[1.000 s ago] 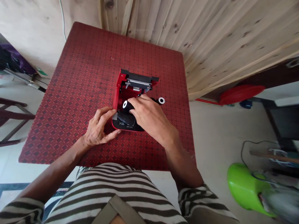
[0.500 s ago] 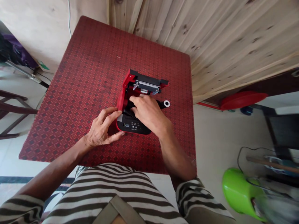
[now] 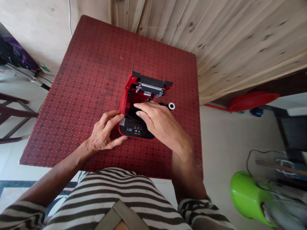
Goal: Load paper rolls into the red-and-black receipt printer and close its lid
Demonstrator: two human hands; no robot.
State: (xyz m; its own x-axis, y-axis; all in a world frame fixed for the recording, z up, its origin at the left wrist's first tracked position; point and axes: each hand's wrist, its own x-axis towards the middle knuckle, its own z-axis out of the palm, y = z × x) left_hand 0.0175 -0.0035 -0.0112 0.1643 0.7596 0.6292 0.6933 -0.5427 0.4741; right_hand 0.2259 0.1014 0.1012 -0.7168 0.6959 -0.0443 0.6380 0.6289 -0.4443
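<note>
A small red and black machine point(image 3: 136, 129) stands on the table with its lid point(image 3: 153, 80) raised. My left hand point(image 3: 104, 131) rests against its left side, thumb and fingers apart, touching the edge. My right hand point(image 3: 161, 123) reaches over the open compartment from the right, its fingers extended and slightly bent. Its fingertips are over the dark inside, and no held object shows. Just right of the machine, partly behind my right hand, lies a black item with a white ring-shaped end point(image 3: 171, 106).
The table point(image 3: 96, 64) has a red patterned cover. A wooden plank wall point(image 3: 172, 25) rises behind it. To the right are a green plastic stool or tub point(image 3: 247, 198) and a red round object point(image 3: 254, 101). A dark wooden chair point(image 3: 16, 111) is at the left.
My right hand has shifted slightly right and toward me, its fingers straighter, uncovering more of the compartment. The left hand keeps its place on the machine's side.
</note>
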